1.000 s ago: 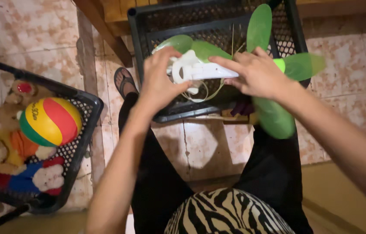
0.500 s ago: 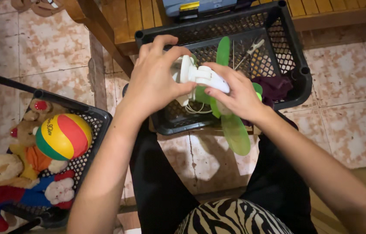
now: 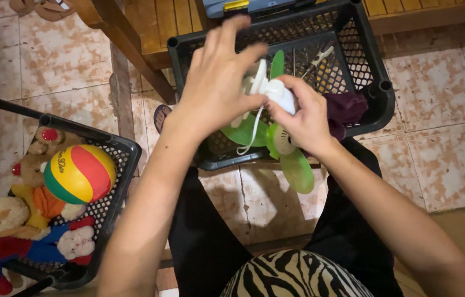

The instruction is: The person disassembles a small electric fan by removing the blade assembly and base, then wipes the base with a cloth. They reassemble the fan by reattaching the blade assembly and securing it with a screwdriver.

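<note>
Head view: hands (image 3: 260, 104) on fan (image 3: 276, 137)

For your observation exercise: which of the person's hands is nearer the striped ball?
Left. The left hand grips the small fan nearer the striped ball; the right hand holds the fan's far side.

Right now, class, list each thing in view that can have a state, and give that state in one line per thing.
Small white fan with green plastic blades: held above the crate, blades not blurred.
Left hand: on the fan's white body.
Right hand: gripping the fan.
Black plastic mesh crate: open-topped, holding pliers and dark cloth.
Striped ball: resting on soft toys in the second crate.
</note>
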